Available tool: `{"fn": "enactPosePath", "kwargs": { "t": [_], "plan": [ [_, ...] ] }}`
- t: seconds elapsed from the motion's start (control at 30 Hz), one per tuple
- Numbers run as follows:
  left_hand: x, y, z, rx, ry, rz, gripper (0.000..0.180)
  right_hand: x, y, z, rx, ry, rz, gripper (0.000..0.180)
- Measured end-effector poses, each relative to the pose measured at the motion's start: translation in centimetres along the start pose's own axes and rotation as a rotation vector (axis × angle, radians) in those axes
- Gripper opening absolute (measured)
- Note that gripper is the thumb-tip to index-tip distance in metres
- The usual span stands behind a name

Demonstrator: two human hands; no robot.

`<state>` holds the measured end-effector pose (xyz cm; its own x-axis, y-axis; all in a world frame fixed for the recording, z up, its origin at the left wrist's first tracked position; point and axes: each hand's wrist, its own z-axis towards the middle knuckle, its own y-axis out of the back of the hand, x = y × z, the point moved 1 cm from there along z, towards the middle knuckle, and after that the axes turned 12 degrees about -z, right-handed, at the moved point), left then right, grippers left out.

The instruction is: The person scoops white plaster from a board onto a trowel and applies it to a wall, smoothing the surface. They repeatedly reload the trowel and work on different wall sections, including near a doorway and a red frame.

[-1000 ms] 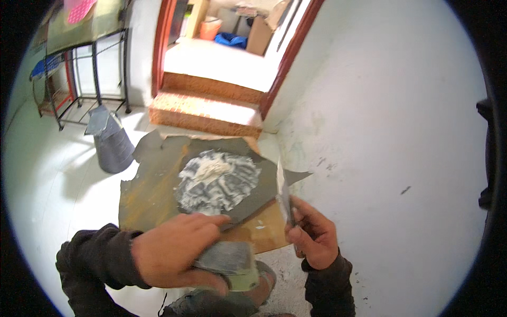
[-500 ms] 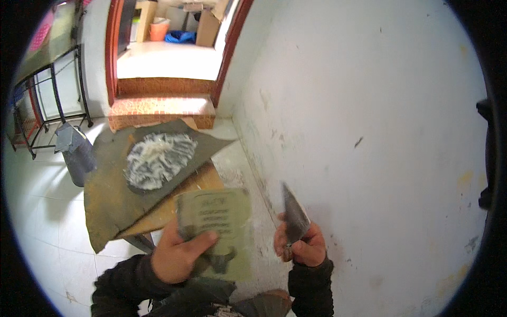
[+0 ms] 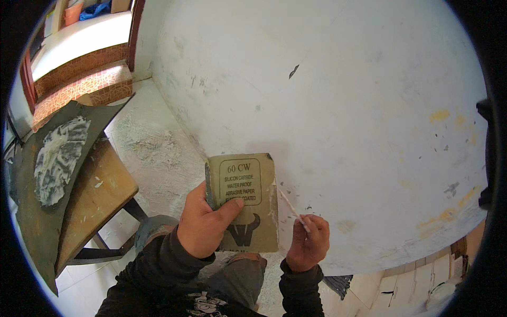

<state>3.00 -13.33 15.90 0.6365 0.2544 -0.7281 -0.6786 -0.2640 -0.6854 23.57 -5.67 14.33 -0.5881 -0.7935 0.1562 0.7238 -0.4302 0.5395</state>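
the scuffed white wall [image 3: 343,116] fills more of the view than half a second ago, and the small brown wooden bench [image 3: 113,185], draped with a ragged dark grey sheet [image 3: 45,232] bearing smeared white paste [image 3: 62,158], now sits farther left. the folded olive-green rectangle of sandpaper [image 3: 256,211] with black print appears higher, upright before the wall. the thin metal scraper [image 3: 289,203] shows its narrow edge instead of its broad face, just beside the sandpaper; whether they touch, i cannot tell. the left hand [image 3: 203,227] grips the sandpaper's left side, thumb across the print, other fingers hidden behind. the right hand [image 3: 307,243] is raised, knuckles bent, fingers pinching the scraper.
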Motion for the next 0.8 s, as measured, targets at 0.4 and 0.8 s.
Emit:
{"fn": "enactPosePath", "kwargs": {
  "t": [0.4, 0.8],
  "plan": [
    [1.4, 3.7, 2.0, -0.128, -0.112, 0.017, 0.023, 2.5, -3.3, -2.3, 0.137, -0.038, -0.171, 0.036],
    [2.3, 4.8, 2.8, -0.143, -0.136, -0.031, 0.021, 1.9, -4.9, -2.1, 0.207, -0.017, -0.193, 0.035]
  ]
}}
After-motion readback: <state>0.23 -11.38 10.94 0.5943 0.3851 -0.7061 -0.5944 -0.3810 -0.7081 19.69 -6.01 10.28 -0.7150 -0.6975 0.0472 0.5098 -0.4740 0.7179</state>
